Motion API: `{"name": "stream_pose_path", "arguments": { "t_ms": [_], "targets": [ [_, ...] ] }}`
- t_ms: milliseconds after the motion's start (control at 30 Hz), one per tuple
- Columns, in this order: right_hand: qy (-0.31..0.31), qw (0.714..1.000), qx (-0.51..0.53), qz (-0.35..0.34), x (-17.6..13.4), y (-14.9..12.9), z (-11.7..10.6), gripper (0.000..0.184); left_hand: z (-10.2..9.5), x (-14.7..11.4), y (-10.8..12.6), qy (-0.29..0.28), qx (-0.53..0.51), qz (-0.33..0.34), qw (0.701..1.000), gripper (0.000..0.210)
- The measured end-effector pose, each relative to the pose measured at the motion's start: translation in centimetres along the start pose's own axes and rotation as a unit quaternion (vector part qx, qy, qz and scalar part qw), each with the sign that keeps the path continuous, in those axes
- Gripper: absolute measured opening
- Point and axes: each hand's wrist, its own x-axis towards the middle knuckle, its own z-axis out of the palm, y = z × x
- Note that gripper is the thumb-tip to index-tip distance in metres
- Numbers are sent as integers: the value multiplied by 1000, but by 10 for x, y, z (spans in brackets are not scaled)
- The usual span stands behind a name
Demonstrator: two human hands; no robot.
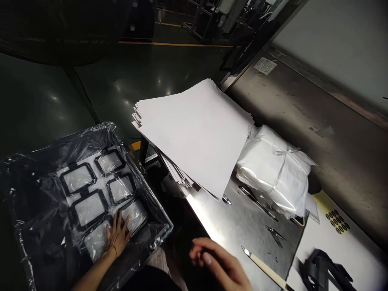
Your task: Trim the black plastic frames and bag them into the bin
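My left hand (118, 238) reaches into a bin (157, 234) lined with dark plastic film. Its fingers are spread flat on a black-framed part (133, 216) in clear plastic film. Several similar wrapped black frames (91, 208) lie in rows there, on a white sheet that shows between them. My right hand (220, 262) is in the air near the front edge of the metal table (209, 214). Its fingers are loosely curled, the thumb apart from them, with nothing visible between them. Closest to it on the table is a craft knife (263, 266) with a pale handle.
A fanned stack of white sheets (197, 129) overhangs the table's left edge. Beside it lies a tied bundle of clear plastic bags (275, 165). Tweezers (257, 202), small snips (275, 234), a yellow sheet of oval stickers (336, 220) and a black strap-like piece (324, 270) lie rightward.
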Motion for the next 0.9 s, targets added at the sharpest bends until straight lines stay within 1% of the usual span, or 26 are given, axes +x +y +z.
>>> {"name": "stream_pose_path", "arguments": {
  "t_ms": [67,100,167,233,367,467,567,700,767,833,900],
  "targets": [
    [6,995,-90,-52,5,-25,-2,24,11,-2,-8,-30,24,27,999,52],
    [0,991,-114,-67,8,-33,-2,23,16,-2,-11,-38,33,33,998,54],
    [-19,990,-119,-77,17,-43,1,20,23,-1,-16,-43,45,36,997,57],
    [-30,993,-93,-61,25,-44,7,19,24,-3,-20,-36,53,22,998,57],
    [-36,998,-59,-13,36,-32,17,21,16,-18,-32,-12,72,-58,996,51],
    [-41,997,-59,13,39,-22,18,23,12,-24,-35,-36,78,-78,993,47],
    [-34,998,-56,26,37,-14,14,26,11,-20,-31,-53,80,-89,991,46],
    [-21,998,-49,37,33,-5,6,28,-2,-11,-27,-61,80,-68,993,42],
    [-15,998,-44,46,32,1,3,28,-10,-6,-27,-51,83,-53,994,41],
    [-9,998,-34,56,33,8,2,29,-15,-2,-26,-36,88,-38,995,46],
    [-10,998,-22,64,34,13,4,28,-13,2,-24,-35,91,-19,995,52]
  ]
}}
